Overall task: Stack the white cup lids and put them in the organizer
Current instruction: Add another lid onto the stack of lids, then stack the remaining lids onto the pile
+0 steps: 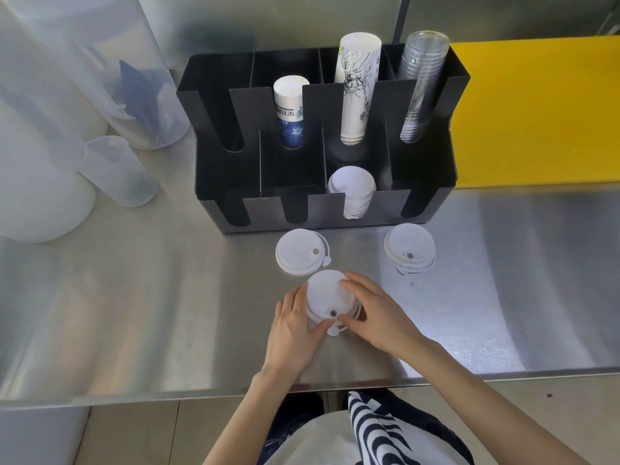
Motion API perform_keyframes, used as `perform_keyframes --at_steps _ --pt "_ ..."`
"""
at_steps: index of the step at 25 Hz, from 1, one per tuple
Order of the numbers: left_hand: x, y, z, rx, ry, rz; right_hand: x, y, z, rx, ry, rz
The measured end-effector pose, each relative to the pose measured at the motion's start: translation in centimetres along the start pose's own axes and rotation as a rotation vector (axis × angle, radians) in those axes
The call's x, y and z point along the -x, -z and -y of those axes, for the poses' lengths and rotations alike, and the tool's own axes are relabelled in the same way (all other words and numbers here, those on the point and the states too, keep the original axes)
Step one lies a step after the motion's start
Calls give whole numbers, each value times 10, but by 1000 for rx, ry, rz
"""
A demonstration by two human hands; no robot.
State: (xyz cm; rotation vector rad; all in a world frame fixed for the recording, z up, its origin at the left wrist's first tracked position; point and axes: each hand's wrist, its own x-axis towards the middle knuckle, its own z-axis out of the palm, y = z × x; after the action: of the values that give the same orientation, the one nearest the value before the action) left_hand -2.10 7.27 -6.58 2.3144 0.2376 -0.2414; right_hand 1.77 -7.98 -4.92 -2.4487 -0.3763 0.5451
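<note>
We hold a small stack of lids (330, 302) on the counter (151, 297) between both hands. The left hand (295, 325) and the right hand (375, 317) curl half closed around its rim, probably to align the lids. 2 more piles (300, 251) (410, 248) wait just before the organizer (432, 182), where other lids (352, 193) already stand.

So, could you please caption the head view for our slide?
Both hands, left and right, square a lid stack before the black organizer.
</note>
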Motion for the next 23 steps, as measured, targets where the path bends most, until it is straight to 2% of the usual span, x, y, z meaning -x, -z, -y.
perform_keyframes --at_steps 8,13,18,23 --pt "-8 9 1 -43 15 1 -11 9 -1 -92 -5 4" --pt "-33 26 7 3 123 -66 -49 24 16 -98 -9 1" --pt "-61 34 4 27 253 -61 -89 22 25 -60 -92 32" --pt "-78 30 6 87 265 -59 -95 14 30 -61 -91 59"
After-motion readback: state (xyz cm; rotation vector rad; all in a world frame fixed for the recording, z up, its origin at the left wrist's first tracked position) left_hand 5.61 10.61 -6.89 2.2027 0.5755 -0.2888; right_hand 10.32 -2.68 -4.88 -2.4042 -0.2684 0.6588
